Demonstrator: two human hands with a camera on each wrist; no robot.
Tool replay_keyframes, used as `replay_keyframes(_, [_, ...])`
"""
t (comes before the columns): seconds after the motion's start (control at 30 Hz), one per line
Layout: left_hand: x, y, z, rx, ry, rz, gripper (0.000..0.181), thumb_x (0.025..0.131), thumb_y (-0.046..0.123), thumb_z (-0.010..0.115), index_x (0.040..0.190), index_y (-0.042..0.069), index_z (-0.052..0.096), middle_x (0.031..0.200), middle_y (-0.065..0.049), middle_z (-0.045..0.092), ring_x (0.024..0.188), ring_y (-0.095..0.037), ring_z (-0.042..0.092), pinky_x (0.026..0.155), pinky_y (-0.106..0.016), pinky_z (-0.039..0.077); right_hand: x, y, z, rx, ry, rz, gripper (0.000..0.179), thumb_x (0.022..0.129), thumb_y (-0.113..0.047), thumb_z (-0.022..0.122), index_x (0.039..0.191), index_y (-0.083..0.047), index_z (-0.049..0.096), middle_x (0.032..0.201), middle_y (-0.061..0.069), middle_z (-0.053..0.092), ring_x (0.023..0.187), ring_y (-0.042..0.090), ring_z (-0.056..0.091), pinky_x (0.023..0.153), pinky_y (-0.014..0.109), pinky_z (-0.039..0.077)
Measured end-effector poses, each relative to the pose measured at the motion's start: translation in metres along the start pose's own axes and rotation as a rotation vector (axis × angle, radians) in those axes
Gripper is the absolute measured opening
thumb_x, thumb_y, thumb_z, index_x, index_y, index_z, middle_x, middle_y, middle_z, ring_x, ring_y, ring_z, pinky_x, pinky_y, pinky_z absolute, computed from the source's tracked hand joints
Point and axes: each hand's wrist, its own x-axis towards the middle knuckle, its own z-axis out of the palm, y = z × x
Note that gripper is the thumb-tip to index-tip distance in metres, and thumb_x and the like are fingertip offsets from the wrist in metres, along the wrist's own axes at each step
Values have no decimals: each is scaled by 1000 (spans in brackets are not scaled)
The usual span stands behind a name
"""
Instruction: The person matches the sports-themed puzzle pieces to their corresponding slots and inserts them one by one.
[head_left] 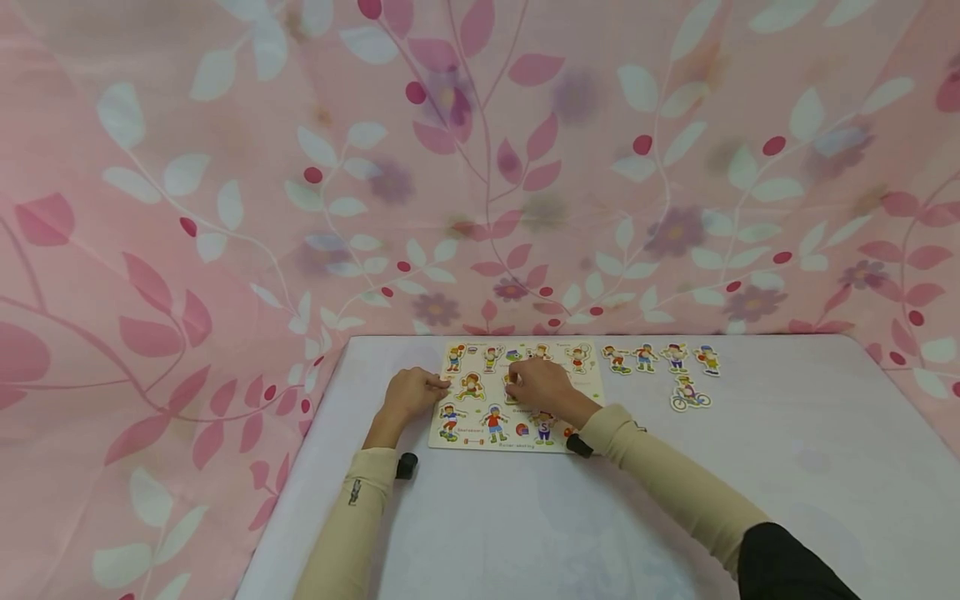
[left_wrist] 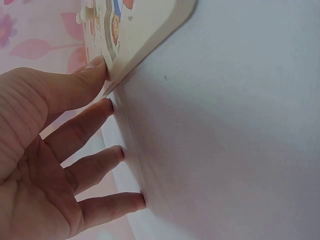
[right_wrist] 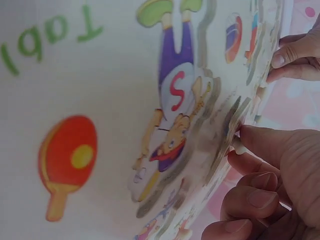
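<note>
Puzzle board of pale wood (head_left: 489, 398), lying flat on the smooth white tabletop (head_left: 487, 517).

From far off, I see the right hand (head_left: 546, 388) with its grip together, thumb and finger clamped on the small pale knob (right_wrist: 239, 145) of a flat painted puzzle piece (right_wrist: 233, 115) near the board's middle; the hand hides most of that piece. The left hand's (head_left: 412, 396) grip is apart: its thumb touches the board's left edge and its spread fingers reach down to the tabletop. I see four cut-out cartoon children (head_left: 645, 358) in a row just right of the board, and one colourful bike-rider piece (head_left: 686, 397) below them.
</note>
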Motion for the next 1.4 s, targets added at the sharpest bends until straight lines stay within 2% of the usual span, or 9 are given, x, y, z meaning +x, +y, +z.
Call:
replay_keyframes(0.5, [-3, 6, 0, -13, -5, 13, 14, 85, 22, 79, 98, 17, 81, 116, -9, 71, 111, -29, 64, 91, -44, 50, -2, 2, 1, -14, -17, 13, 13, 92, -29, 70, 85, -19, 65, 75, -6, 61, 56, 12, 45, 47, 27, 32])
replay_keyframes(0.73, [-3, 6, 1, -4, -1, 15, 15, 85, 22, 79, 99, 17, 81, 116, -9, 71, 111, -29, 64, 91, -44, 50, -9, 4, -8, 1, -6, 16, 15, 92, -32, 71, 94, -17, 69, 85, -3, 65, 67, 15, 48, 54, 28, 36])
replay_keyframes(1.03, [-4, 6, -2, 7, -4, 2, 15, 85, 22, 79, 99, 17, 81, 117, -10, 70, 111, -30, 63, 91, -45, 49, -21, 24, -25, -28, 33, 11, 17, 92, -33, 71, 98, -17, 68, 75, -5, 60, 61, 13, 47, 48, 27, 35])
replay_keyframes(1.17, [-5, 5, -3, 16, -2, 15, 16, 85, 23, 79, 100, 17, 81, 117, -10, 70, 112, -31, 63, 91, -46, 50, -29, 35, -32, 1, 50, 10, 18, 92, -30, 71, 100, -15, 69, 66, -6, 54, 57, 13, 46, 47, 28, 35])
replay_keyframes(1.4, [-6, 6, -4, 8, 2, 19, 15, 85, 21, 79, 99, 16, 81, 116, -10, 70, 112, -31, 63, 91, -46, 50, -42, 54, -40, 4, 58, 64, 20, 92, -31, 70, 103, -14, 70, 64, -5, 53, 56, 13, 46, 45, 27, 34])
